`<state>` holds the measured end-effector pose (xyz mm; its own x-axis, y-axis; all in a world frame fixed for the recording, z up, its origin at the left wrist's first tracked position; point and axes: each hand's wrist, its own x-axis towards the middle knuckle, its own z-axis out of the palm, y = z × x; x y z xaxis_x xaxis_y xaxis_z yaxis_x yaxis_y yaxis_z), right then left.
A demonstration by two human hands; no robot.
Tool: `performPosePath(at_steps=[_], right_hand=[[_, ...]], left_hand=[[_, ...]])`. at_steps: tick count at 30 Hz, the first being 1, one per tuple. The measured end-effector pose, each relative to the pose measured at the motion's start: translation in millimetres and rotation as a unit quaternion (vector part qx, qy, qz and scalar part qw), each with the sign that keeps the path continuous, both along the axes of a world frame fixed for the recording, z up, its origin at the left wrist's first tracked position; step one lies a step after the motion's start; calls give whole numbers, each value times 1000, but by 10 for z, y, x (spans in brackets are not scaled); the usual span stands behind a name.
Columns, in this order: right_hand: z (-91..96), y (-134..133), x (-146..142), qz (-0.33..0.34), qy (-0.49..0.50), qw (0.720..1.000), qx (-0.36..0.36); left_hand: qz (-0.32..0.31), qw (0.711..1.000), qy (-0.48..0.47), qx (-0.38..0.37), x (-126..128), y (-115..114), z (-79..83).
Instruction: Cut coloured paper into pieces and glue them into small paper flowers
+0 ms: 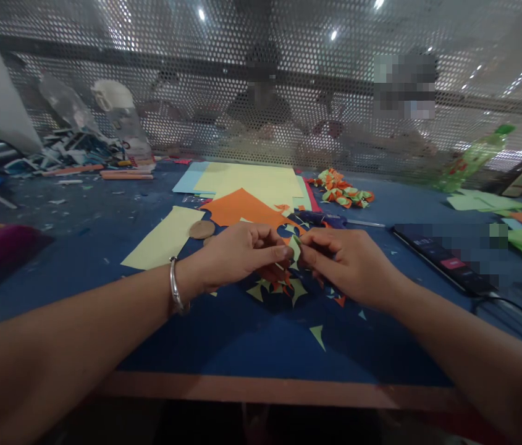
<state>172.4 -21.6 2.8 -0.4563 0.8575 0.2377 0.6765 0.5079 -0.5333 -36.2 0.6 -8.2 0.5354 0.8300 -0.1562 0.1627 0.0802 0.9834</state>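
My left hand [237, 253] and my right hand [344, 262] meet over the blue table [242, 334], both pinching a small pale green paper piece [294, 247] between their fingertips. A silver bangle [175, 285] sits on my left wrist. Under the hands lie several small cut paper scraps [288, 287] in yellow-green and orange. An orange paper sheet [242, 207] lies just beyond my left hand, next to a pale yellow sheet [165, 238] and a small brown disc [202, 229].
Yellow and light blue sheets [251, 179] lie further back, with an orange-green paper chain [344, 191] to their right. Scissors [330, 219] rest near it. A phone [441, 253] with a cable lies right. A perforated screen [261, 80] backs the table; people sit behind it. Clutter sits far left.
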Motion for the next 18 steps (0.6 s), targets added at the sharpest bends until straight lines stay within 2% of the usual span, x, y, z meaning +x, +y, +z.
performPosePath(at_steps=[4,10,18], right_hand=[[15,-5,-2,-1,5,998,-60],[19,7,16,2,55,992,-113],[-6,20,6,-12,83,987,-134]], left_hand=[[-12,1000,1,13,3,-14,23],[13,1000,-7,25,-5,12,12],[11,994,31,101,-29,21,-21]])
